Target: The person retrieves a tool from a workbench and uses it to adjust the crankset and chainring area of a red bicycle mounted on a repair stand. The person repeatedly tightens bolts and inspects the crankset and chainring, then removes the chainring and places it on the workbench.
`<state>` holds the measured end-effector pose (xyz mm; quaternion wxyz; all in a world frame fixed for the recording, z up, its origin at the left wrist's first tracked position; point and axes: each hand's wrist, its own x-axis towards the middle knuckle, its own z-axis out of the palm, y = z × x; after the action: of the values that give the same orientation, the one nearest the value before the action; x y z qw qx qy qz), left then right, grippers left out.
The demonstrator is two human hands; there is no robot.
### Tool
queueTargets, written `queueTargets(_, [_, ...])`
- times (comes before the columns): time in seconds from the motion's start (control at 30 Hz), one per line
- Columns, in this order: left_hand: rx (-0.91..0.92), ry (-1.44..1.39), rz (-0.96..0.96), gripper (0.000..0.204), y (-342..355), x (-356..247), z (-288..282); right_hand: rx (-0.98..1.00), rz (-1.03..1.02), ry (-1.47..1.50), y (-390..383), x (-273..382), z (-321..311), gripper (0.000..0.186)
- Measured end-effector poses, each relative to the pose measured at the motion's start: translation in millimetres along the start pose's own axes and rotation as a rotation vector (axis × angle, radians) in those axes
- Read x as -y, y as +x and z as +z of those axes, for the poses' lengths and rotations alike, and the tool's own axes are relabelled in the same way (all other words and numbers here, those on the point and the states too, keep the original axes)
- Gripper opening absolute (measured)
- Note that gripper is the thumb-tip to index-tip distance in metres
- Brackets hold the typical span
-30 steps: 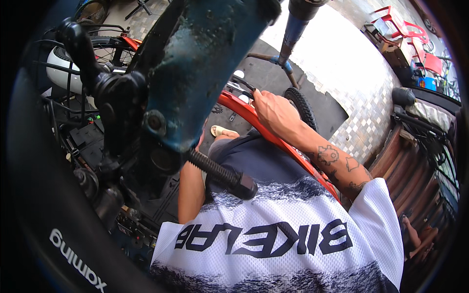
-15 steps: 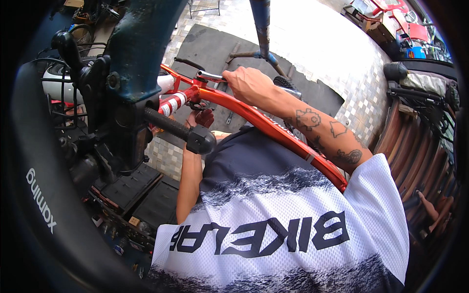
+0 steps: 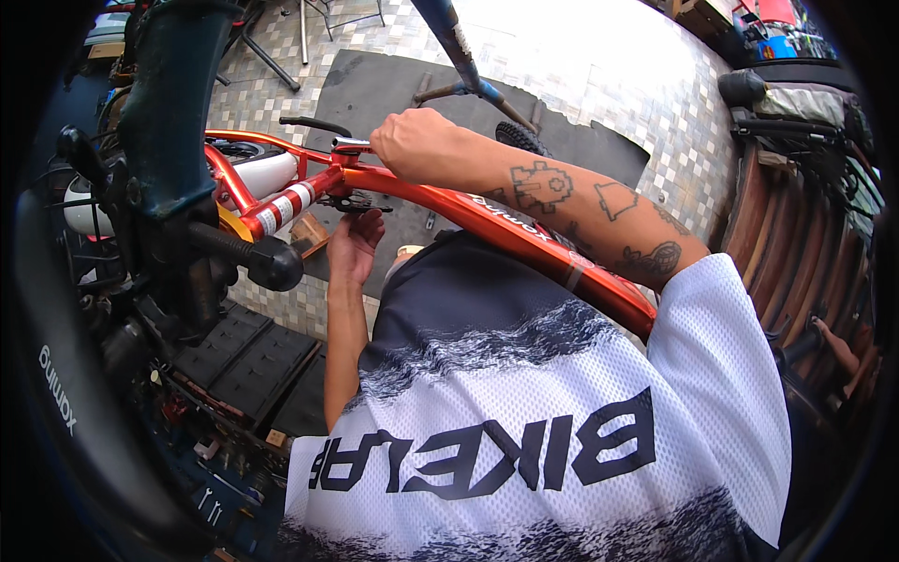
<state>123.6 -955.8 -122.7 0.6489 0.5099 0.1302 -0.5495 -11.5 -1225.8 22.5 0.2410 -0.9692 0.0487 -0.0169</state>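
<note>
A red-orange bicycle frame (image 3: 440,199) runs across in front of me, held at the repair stand. My right hand (image 3: 412,142) is closed in a fist around the handle of a silver wrench (image 3: 352,144), whose far end sits over the frame's tube joint. A black crank arm (image 3: 314,123) sticks out to the left beyond it. Under the joint, my left hand (image 3: 356,242) is palm up, fingers stretched and slightly curled. Its fingertips come close to a dark toothed part (image 3: 351,202) below the frame; I cannot tell whether they touch.
The blue stand column (image 3: 173,112) with its black-knobbed bolt (image 3: 272,262) rises at near left. Black toolboxes (image 3: 248,361) and hand tools (image 3: 208,506) lie lower left. A dark mat (image 3: 375,89) covers floor tiles under a blue metal leg (image 3: 459,56). Brown slats (image 3: 754,244) stand at right.
The view has shifted, so the frame and stand appear further left. My right fist stays on the wrench. My left hand shows more of its palm, beneath the dark part.
</note>
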Motion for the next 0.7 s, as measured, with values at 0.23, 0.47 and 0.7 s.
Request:
queueTargets(0.23, [-0.034,0.007,-0.021,0.026,10,-3,-6,0.234,0.102,0.254,7,-14,6,0.026])
queueTargets(0.47, [0.026,-0.001,-0.013,0.027,12,-5,-9,0.358,0.291,0.514,2,-4,5,0.043])
queueTargets(0.7, [-0.002,-0.007,-0.011,0.025,19,-8,-8,0.326,0.395,0.848,-5,-22,11,0.048])
